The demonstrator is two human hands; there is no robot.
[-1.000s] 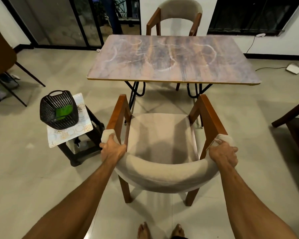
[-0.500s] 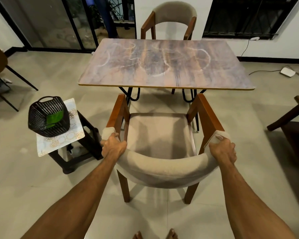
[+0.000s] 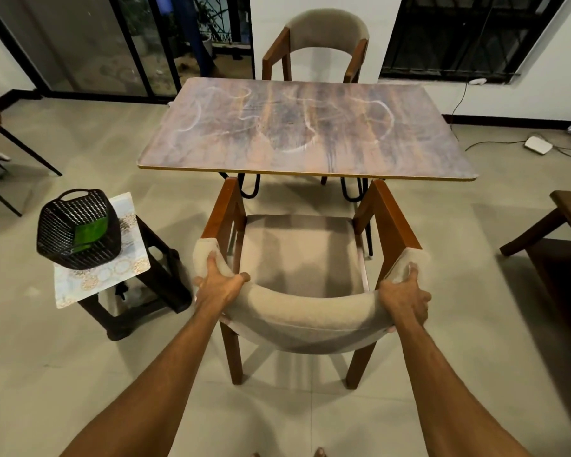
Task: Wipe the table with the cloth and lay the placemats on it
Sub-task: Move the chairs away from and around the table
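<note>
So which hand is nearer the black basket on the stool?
Left. The left hand grips the chair backrest at the end toward the black basket; the right hand grips the opposite end, farther from it.

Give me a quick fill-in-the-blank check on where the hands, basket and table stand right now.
1. The left hand and right hand both grip the ____ of the near chair.
2. The black basket holds something ____ in colour.
3. The table bears looping ____ smears.
4. The basket stands on the chair's ____ side.
Missing: backrest, green, white, left.
</note>
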